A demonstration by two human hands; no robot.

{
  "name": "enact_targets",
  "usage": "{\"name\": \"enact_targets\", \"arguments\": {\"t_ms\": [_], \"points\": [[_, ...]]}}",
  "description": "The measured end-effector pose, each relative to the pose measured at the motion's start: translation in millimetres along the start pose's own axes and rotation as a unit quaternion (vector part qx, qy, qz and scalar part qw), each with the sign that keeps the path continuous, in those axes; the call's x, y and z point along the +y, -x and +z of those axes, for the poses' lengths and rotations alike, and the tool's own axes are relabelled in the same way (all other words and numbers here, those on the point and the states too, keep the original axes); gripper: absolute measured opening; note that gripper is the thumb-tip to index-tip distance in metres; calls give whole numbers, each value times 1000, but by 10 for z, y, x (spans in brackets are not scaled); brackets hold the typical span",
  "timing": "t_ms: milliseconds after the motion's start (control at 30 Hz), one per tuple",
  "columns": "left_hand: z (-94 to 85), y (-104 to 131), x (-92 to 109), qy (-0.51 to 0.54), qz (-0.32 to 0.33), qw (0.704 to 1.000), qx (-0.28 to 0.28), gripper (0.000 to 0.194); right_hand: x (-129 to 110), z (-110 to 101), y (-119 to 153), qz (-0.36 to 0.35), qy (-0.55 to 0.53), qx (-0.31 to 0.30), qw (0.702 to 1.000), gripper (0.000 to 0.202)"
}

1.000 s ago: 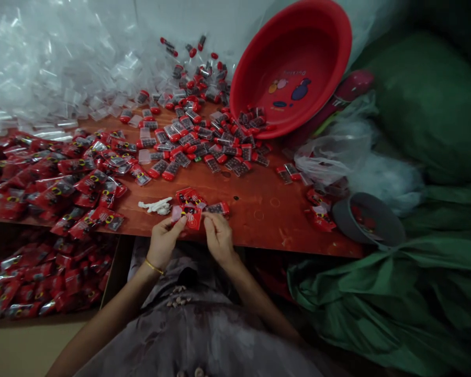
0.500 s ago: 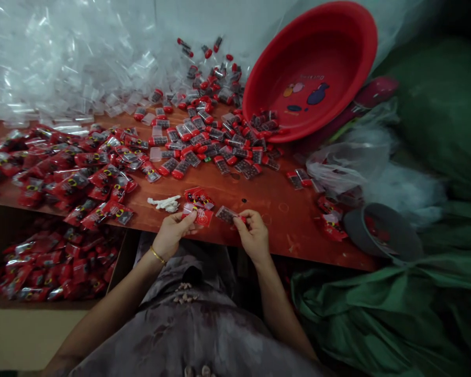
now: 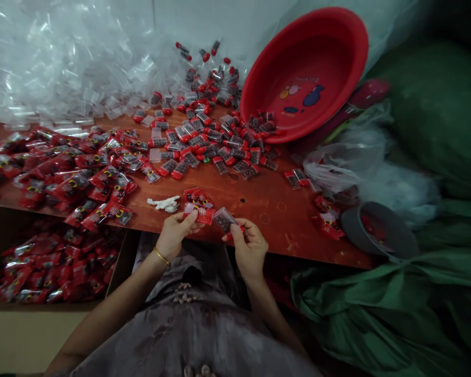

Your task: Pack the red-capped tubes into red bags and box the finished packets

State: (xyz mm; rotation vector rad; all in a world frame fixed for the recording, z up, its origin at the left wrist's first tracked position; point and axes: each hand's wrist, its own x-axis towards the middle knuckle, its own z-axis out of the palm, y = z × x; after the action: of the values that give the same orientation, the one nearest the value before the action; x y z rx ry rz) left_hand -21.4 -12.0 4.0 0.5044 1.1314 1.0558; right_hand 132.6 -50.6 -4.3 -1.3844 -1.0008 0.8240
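Left hand [image 3: 174, 233] pinches a red packet [image 3: 204, 215], right hand [image 3: 251, 250] a small box [image 3: 222, 219]; a slack pinch could drop either.

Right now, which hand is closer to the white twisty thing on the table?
Left. The left hand, pinching a red packet, is close to the white twisty thing, on its near right side; the right hand, holding a red-ended case, is farther right.

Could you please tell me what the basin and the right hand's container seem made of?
Red basin: probably moulded plastic, softly glossy, with a rounded rim. Red-ended container in the right hand: seemingly clear, smooth plastic; dark contents appear through it.
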Motion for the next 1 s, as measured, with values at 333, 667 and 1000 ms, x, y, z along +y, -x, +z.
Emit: {"name": "enact_targets", "arguments": {"t_ms": [333, 667, 1000], "points": [[-64, -59, -78, -94, 129, 986, 40, 37, 54, 54, 10, 81, -14, -57, 995, 21], [-51, 32, -49, -225, 282, 928, 98, 23, 128, -2, -55, 140, -65, -104, 982, 28], [-2, 57, -99, -122, 217, 967, 53, 21, 101, 25, 31, 5, 39, -60, 997, 20]]}}
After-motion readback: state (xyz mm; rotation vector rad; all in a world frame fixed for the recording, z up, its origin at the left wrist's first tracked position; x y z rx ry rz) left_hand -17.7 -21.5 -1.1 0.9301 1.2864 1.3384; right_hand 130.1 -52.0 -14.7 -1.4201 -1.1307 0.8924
